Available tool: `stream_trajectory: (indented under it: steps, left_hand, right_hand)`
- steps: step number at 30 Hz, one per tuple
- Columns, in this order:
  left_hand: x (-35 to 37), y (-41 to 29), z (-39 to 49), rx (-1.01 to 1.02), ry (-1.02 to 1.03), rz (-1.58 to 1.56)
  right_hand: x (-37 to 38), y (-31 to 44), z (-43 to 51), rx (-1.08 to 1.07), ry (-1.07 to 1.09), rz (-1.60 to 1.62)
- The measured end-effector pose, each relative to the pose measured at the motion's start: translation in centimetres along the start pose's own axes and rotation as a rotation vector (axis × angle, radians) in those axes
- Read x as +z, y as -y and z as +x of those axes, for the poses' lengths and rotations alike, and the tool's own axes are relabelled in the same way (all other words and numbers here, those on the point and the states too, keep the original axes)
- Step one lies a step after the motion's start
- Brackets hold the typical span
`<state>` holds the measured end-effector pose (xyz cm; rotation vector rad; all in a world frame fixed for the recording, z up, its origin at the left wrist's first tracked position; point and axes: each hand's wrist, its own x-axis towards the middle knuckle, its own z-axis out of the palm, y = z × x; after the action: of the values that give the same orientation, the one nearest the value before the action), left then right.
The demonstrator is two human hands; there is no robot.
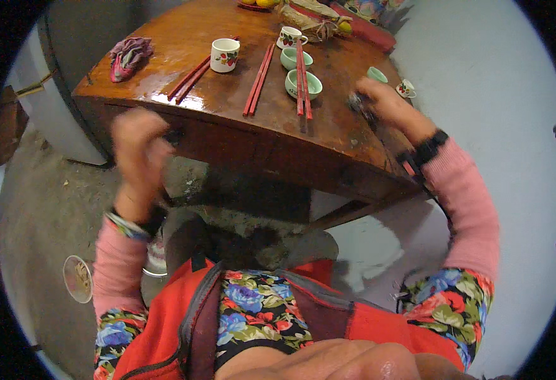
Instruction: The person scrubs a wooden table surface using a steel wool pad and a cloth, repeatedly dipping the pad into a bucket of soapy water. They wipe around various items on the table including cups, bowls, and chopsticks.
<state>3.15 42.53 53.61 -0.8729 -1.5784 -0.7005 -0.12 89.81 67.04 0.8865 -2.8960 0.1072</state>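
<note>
My left hand (pixel 140 137) is raised, blurred, off the table's front left edge; its fingers are curled and I cannot tell if it holds anything. Over the right part of the wooden table (pixel 335 128), my right hand (pixel 377 102) is at a small dark object (pixel 363 107), too blurred to name. Pairs of red chopsticks lie on the table: one pair (pixel 259 80) in the middle, one pair (pixel 190 80) by a white mug (pixel 224 56) with a strawberry pattern, and one pair (pixel 304 102) across two green bowls (pixel 315 86). A second mug (pixel 288 37) stands behind the bowls.
A crumpled cloth (pixel 129 56) lies at the table's left corner. Beyond my right hand are a green bowl (pixel 377 74) and a mug (pixel 405 88), near the pale wall (pixel 486 95). Wrapped bundles (pixel 308 21) and yellow fruit (pixel 264 2) are at the back. A plastic tub (pixel 78 279) stands on the floor.
</note>
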Motion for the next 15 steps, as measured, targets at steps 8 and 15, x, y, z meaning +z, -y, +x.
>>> stream_trajectory:
  steps: [8,15]
  left_hand:
    - [14.2,-11.4,-16.9,-0.452,0.988,-0.842]
    - [18.9,-14.5,-21.7,-0.542,1.420,-0.722]
  right_hand:
    - [-0.7,-1.2,5.0,0.196,0.082,-0.138]
    - [-3.2,4.0,-3.2,0.061,0.195,0.042]
